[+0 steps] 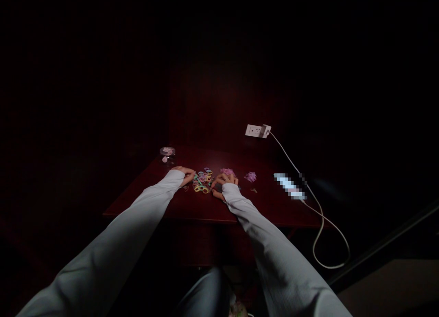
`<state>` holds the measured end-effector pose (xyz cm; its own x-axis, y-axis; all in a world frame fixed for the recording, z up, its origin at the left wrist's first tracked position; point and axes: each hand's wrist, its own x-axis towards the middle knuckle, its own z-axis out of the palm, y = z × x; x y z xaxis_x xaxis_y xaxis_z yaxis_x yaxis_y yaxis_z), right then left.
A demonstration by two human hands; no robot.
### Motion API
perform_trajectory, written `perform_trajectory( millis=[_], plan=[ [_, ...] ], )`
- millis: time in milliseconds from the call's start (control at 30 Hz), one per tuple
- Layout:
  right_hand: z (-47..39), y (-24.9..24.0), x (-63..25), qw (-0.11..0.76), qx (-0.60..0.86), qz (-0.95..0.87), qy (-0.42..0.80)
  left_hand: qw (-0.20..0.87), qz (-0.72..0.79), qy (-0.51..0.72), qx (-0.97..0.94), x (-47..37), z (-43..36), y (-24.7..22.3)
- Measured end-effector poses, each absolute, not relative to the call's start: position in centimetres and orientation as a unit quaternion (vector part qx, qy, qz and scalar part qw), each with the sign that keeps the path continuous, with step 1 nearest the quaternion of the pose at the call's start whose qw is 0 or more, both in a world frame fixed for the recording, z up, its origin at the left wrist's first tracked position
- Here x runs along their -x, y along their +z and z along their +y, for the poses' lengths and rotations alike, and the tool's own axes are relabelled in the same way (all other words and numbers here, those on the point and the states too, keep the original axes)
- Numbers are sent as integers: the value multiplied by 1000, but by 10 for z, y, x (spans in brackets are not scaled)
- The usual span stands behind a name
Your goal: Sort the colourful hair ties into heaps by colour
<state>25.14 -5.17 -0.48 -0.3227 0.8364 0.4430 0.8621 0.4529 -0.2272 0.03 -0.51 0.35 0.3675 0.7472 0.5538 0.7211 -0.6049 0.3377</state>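
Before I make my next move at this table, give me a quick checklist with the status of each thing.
1. Both hands at the mixed heap of colored loops: ok; left hand at its left side, right hand at its right.
2. What each hand grips: cannot tell; fingers and dim light hide it.
3. Pink pile and purple pile apart: ok; a gap shows between them.
4. No strays: not ok; a small piece lies on the near side of the purple pile.
5. White cable clear of the hands: ok; it runs well to the right.
6. Clear jar closed: cannot tell; too small and dim.
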Motion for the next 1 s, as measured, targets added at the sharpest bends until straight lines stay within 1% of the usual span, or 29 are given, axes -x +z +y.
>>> perform_trajectory(
  millis=[167, 367, 467, 600, 767, 900, 1000],
  plan=[
    [-53, -4, -251, 247, 530, -811, -38, 8, 444, 338, -830, 0, -4, 4],
    [-53, -2, -251, 268, 527, -806, -24, 8, 442, 340, -830, 1, -4, 4],
    [-56, 1, -247, 298, 548, -782, -5, 6, 445, 349, -825, 1, -3, 3],
    [-58, 5, -235, 350, 612, -709, 10, 10, 433, 348, -832, -1, -5, 3],
    [-55, 5, -217, 339, 661, -669, 0, 10, 380, 324, -866, -10, -13, 7],
    [-52, 2, -209, 344, 661, -666, -1, -21, 355, 318, -879, -17, -17, 9],
    [-51, 0, -208, 346, 653, -674, -16, -24, 361, 303, -882, -18, -14, 9]
  ],
)
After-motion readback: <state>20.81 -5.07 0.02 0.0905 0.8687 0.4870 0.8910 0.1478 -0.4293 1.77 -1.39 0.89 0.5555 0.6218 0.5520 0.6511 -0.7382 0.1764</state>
